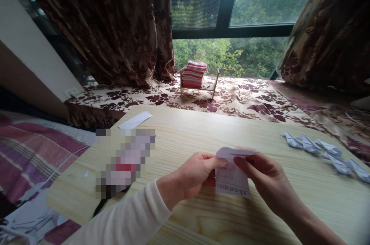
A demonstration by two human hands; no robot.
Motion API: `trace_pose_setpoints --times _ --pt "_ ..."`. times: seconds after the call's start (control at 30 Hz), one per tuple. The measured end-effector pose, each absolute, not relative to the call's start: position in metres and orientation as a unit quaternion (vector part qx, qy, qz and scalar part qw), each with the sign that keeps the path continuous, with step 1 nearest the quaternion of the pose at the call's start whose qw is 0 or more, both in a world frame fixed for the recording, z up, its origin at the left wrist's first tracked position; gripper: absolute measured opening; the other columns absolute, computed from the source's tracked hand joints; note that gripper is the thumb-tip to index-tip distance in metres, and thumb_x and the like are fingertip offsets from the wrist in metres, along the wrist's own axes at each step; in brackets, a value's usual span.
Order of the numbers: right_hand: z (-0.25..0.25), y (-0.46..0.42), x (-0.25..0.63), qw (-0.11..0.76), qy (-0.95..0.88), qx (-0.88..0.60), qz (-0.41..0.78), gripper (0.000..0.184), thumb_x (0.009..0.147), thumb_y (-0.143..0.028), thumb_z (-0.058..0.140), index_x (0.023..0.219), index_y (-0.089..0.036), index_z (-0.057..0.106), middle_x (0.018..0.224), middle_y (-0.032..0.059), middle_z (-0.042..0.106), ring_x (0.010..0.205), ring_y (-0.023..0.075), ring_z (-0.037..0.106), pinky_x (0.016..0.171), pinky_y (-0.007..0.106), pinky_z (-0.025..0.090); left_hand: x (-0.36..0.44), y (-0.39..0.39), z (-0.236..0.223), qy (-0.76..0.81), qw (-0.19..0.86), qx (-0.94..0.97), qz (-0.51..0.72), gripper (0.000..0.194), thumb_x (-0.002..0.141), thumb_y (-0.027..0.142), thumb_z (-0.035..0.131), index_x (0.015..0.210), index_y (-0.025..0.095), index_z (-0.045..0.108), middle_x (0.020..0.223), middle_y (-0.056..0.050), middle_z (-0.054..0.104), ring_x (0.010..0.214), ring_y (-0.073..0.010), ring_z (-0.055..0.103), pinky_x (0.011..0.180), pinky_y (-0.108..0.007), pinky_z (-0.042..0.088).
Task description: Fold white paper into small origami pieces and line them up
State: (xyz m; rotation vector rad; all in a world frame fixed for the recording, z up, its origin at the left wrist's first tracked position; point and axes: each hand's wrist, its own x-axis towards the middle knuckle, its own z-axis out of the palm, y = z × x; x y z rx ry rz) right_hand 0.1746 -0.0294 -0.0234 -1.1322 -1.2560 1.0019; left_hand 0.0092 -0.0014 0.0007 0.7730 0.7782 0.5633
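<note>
Just above the wooden table, a small sheet of white paper [231, 177] with printed or written characters along its lower edge is held between both hands. My left hand [199, 172] pinches its left side between thumb and fingers. At the upper right edge, my right hand [260, 172] grips the paper, whose top curls over toward me. Several folded white paper shapes [310, 145] lie in a loose row to the right of my right hand.
The wooden table [179, 129] bears a white paper strip [135, 120] at its far left and a pixelated object [124, 168] nearer. Loose papers [31, 214] lie beyond its left edge. A small wooden stand [214, 89] with folded striped cloths [194, 74] is on the window ledge.
</note>
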Motion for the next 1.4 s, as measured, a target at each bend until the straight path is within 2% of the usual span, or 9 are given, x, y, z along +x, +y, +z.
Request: trace_pose_setpoints --times 0.13,0.27,0.47,0.63,0.77,0.93,1.07,1.27,1.4 --pt "-0.029 -0.028 0.179 0.575 -0.561 -0.488 0.342 0.017 0.073 -0.040 0.073 0.082 -0.025 0.076 0.087 0.0065 0.073 0.077 0.0211 0.067 0.059 0.025 0.055 0.008 0.000 -0.002 0.338 0.841 0.347 0.242 0.031 0.058 0.034 0.075 0.078 0.012 0.067 0.072 -0.006 0.063 0.069 -0.0187 0.059 0.064 -0.036 0.047" --pt "-0.026 -0.028 0.180 0.569 -0.617 -0.455 0.299 0.013 0.080 -0.028 0.065 0.090 -0.029 0.074 0.085 0.0048 0.067 0.073 0.0168 0.064 0.056 0.021 0.053 0.008 0.001 -0.002 0.319 0.858 0.330 0.230 0.029 0.060 0.030 0.074 0.080 0.011 0.066 0.073 -0.006 0.063 0.069 -0.0193 0.060 0.062 -0.035 0.049" --pt "-0.021 -0.028 0.176 0.561 -0.677 -0.410 0.240 0.033 0.079 -0.008 0.059 0.098 -0.032 0.072 0.091 0.0042 0.054 0.081 0.0163 0.058 0.057 0.022 0.051 0.010 0.001 0.003 0.331 0.851 0.330 0.238 0.023 0.072 0.028 0.067 0.083 0.008 0.069 0.076 -0.010 0.066 0.068 -0.0179 0.062 0.061 -0.030 0.051" --pt "-0.027 -0.028 0.179 0.554 -0.698 -0.379 0.248 0.043 0.079 -0.002 0.058 0.104 -0.036 0.069 0.099 0.0044 0.049 0.081 0.0152 0.056 0.054 0.021 0.051 0.012 0.000 0.006 0.329 0.857 0.304 0.256 0.030 0.082 0.028 0.050 0.085 0.007 0.070 0.073 -0.010 0.065 0.061 -0.0165 0.061 0.061 -0.031 0.052" --pt "-0.033 -0.024 0.180 0.543 -0.693 -0.395 0.262 0.039 0.083 -0.005 0.054 0.102 -0.035 0.070 0.100 0.0048 0.050 0.082 0.0149 0.056 0.053 0.020 0.050 0.013 0.002 0.004 0.328 0.854 0.297 0.274 0.039 0.084 0.037 0.045 0.087 0.007 0.069 0.075 -0.011 0.065 0.061 -0.0176 0.061 0.059 -0.031 0.052" --pt "-0.032 -0.021 0.171 0.543 -0.658 -0.426 0.301 0.025 0.076 -0.010 0.057 0.087 -0.025 0.074 0.086 0.0038 0.056 0.078 0.0160 0.059 0.059 0.024 0.050 0.011 -0.003 -0.001 0.361 0.806 0.363 0.297 0.034 0.073 0.038 0.065 0.085 0.006 0.067 0.072 -0.008 0.063 0.058 -0.0137 0.059 0.060 -0.028 0.051" --pt "-0.029 -0.030 0.159 0.561 -0.597 -0.464 0.337 0.016 0.071 -0.016 0.058 0.077 -0.020 0.072 0.088 0.0043 0.060 0.079 0.0167 0.059 0.059 0.025 0.048 0.005 -0.017 -0.001 0.377 0.748 0.407 0.363 0.041 0.073 0.048 0.065 0.082 0.007 0.065 0.068 -0.005 0.059 0.061 -0.0137 0.056 0.059 -0.027 0.050" --pt "-0.034 -0.056 0.133 0.609 -0.512 -0.471 0.382 0.015 0.073 -0.030 0.060 0.078 -0.017 0.066 0.074 0.0038 0.065 0.064 0.0158 0.059 0.057 0.028 0.049 -0.014 -0.039 -0.004 0.399 0.637 0.467 0.465 0.050 0.076 0.050 0.063 0.113 0.018 0.056 0.075 0.001 0.060 0.065 -0.0131 0.054 0.060 -0.024 0.045" --pt "-0.037 -0.068 0.120 0.631 -0.492 -0.466 0.377 0.013 0.067 -0.028 0.062 0.075 -0.018 0.064 0.070 0.0021 0.066 0.061 0.0163 0.059 0.058 0.028 0.048 -0.022 -0.045 -0.010 0.399 0.588 0.523 0.471 0.040 0.074 0.054 0.062 0.075 0.014 0.061 0.062 0.002 0.054 0.058 -0.0113 0.046 0.055 -0.022 0.036"
